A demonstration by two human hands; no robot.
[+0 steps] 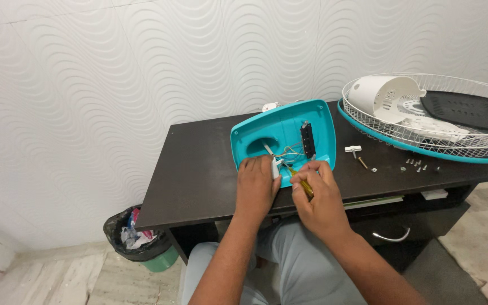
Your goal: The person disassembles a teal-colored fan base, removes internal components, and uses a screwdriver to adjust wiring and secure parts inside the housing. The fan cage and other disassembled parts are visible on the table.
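Observation:
A turquoise plastic fan base (280, 127) lies upside down on the dark desk (199, 169), its hollow showing wires and a black switch block (308, 140). My left hand (257, 186) rests on the base's near edge and pinches a small white part (277, 168) there. My right hand (318, 195) grips a yellow-handled screwdriver (302, 183), its tip pointing at the white part by the near rim.
A white wire fan grille with a turquoise rim (425, 121) lies at the right, holding a white motor cover (382, 96) and a black plate (467, 110). Loose screws (416, 164) and a white knob (353, 149) lie beside it. A bin (136, 240) stands on the floor at the left.

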